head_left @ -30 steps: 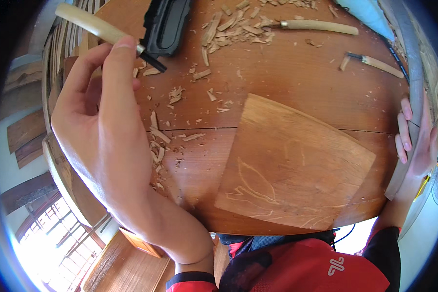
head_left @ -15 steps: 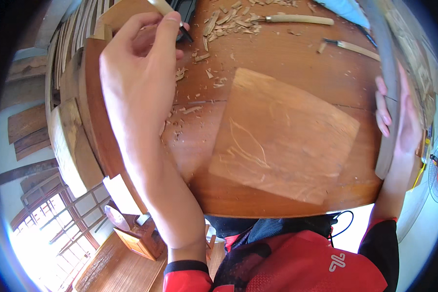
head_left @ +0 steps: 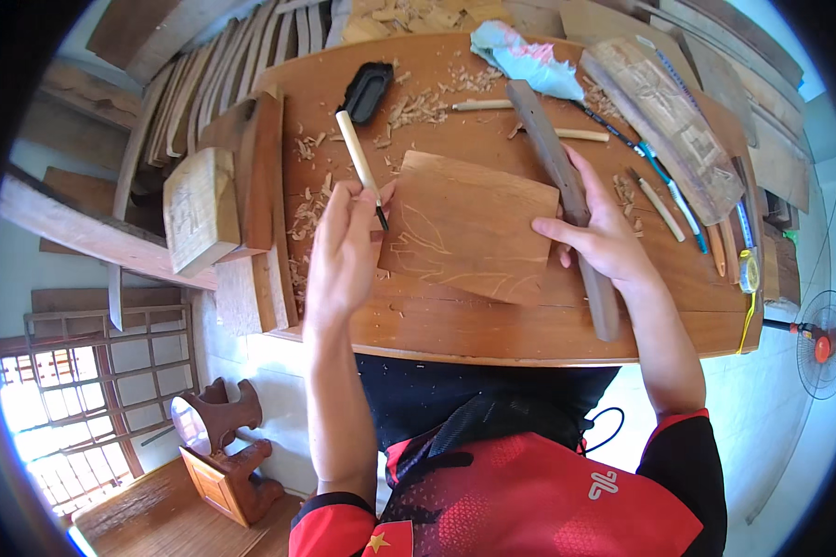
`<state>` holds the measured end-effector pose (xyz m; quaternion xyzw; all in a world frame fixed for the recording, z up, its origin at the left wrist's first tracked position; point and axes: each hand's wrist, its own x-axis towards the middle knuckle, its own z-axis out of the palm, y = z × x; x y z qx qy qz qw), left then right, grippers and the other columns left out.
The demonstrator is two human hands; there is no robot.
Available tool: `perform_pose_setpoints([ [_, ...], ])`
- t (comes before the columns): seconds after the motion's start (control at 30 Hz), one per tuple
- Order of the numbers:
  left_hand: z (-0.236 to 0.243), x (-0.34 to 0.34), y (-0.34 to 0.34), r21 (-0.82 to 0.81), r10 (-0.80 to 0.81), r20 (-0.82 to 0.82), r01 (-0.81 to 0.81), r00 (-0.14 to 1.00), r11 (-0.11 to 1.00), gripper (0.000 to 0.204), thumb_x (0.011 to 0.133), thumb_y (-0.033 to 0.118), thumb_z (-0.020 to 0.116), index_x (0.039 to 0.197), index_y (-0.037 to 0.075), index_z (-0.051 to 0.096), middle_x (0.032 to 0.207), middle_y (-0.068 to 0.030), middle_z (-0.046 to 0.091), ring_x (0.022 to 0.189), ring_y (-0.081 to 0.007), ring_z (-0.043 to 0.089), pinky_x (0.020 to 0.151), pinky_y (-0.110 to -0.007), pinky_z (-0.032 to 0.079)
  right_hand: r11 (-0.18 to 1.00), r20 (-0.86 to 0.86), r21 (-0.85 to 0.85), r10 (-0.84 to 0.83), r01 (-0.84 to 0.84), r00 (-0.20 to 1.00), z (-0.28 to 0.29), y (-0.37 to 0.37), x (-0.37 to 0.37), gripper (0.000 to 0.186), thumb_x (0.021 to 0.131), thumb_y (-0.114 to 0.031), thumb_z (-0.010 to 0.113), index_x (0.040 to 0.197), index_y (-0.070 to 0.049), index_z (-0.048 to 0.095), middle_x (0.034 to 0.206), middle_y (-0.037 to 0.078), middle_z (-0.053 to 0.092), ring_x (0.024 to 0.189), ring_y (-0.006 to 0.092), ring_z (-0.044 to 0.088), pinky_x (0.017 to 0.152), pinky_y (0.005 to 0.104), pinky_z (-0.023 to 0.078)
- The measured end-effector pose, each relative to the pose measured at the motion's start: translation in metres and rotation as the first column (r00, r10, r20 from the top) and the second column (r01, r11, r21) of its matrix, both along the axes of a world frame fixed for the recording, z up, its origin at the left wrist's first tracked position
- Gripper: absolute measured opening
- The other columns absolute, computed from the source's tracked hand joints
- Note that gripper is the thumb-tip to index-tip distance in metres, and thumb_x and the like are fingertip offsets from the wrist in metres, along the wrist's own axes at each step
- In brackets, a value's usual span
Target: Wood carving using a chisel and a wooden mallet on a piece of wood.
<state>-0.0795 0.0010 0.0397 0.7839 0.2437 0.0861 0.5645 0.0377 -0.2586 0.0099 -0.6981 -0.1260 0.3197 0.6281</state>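
A square brown wooden board (head_left: pixel 474 223) with pale outlined leaf-like shapes lies between my hands on the table. My left hand (head_left: pixel 339 265) is closed around a carving tool (head_left: pixel 356 156) with a pale wooden handle. Its dark tip points down beside the board's left edge. My right hand (head_left: pixel 613 241) is wrapped round a long dark wooden strip (head_left: pixel 550 144), which slants along the board's right side. The right thumb reaches past the strip onto the board's right edge.
Wood shavings (head_left: pixel 418 107) litter the far side, near a black tray-like holder (head_left: pixel 369 88) and a light blue cloth (head_left: pixel 525 60). At right are another carving tool (head_left: pixel 659 209), a carved block (head_left: pixel 669 125) and a tape measure (head_left: pixel 749 271). Stacked wood (head_left: pixel 200 209) borders the left.
The view has shifted, showing more of the table. My right hand has brought the dark strip in from the far right to the board's edge. The left hand with its tool is now beside the board.
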Motion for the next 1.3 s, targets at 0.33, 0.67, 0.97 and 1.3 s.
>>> perform_pose_setpoints([
  [0.33,0.075,-0.050,-0.050,-0.144,0.040,0.658,0.073,0.752,0.987,0.019,0.109,0.027,0.033,0.113,0.012,0.044,0.155,-0.0191,0.041,0.107,-0.0099,0.046,0.093,-0.025,0.035,0.853,0.363,0.518,-0.296,0.073,0.883,0.109,-0.009,-0.004,0.096,0.086,-0.009,0.074,0.160,-0.015,0.014,0.097,0.006,0.059,0.048,0.0111,0.049,0.037,0.0249,0.041],
  [0.67,0.168,-0.105,-0.090,-0.119,0.089,0.988,0.250,0.127,0.961,0.020,0.109,0.025,0.032,0.116,0.008,0.040,0.162,-0.0291,0.018,0.145,-0.0291,0.030,0.111,-0.040,0.030,0.725,0.538,0.660,-0.275,-0.195,0.797,0.264,-0.014,-0.065,0.091,0.079,-0.004,0.077,0.156,-0.011,0.028,0.090,-0.001,0.049,0.059,0.0041,0.047,0.035,0.0194,0.038],
  [0.97,0.194,-0.154,-0.108,0.016,-0.025,0.999,0.226,0.037,0.974,0.026,0.110,0.034,0.029,0.120,0.013,0.039,0.164,-0.0135,0.022,0.148,-0.0313,0.029,0.116,-0.051,0.033,0.661,0.544,0.718,-0.334,-0.221,0.770,0.297,-0.034,-0.117,0.084,0.083,-0.003,0.072,0.155,-0.012,0.031,0.087,-0.004,0.047,0.059,0.0017,0.043,0.032,0.0173,0.033],
  [1.3,0.190,-0.199,-0.149,-0.127,0.101,0.988,0.231,0.118,0.965,0.028,0.110,0.034,0.029,0.124,0.013,0.041,0.152,-0.0070,0.038,0.136,-0.0230,0.041,0.110,-0.044,0.035,0.605,0.462,0.765,-0.276,-0.221,0.843,0.284,-0.053,-0.137,0.082,0.084,-0.005,0.070,0.156,-0.010,0.031,0.084,-0.004,0.046,0.058,0.0017,0.040,0.033,0.0160,0.031],
])
